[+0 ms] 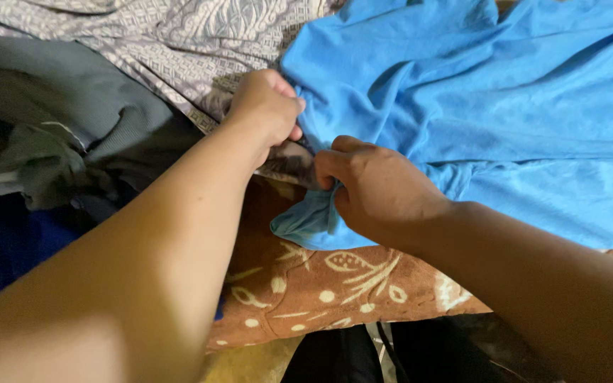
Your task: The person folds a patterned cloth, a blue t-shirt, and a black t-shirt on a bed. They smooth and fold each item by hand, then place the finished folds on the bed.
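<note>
A bright blue garment (505,106) lies spread over the right and upper part of the head view. My left hand (267,110) is closed on its left edge near the top. My right hand (377,191) grips a bunched fold of the same blue cloth lower down, and a small blue corner (303,223) hangs out below the fingers. The two hands are a short way apart, both on the garment's left border. Both forearms reach in from the bottom of the view.
A brown cloth with cream leaf patterns (321,284) lies under the hands. A grey patterned fabric (179,42) covers the top left. Grey-green clothes (58,142) and a dark blue one (8,241) are piled at the left. Dark items (406,351) sit at the bottom.
</note>
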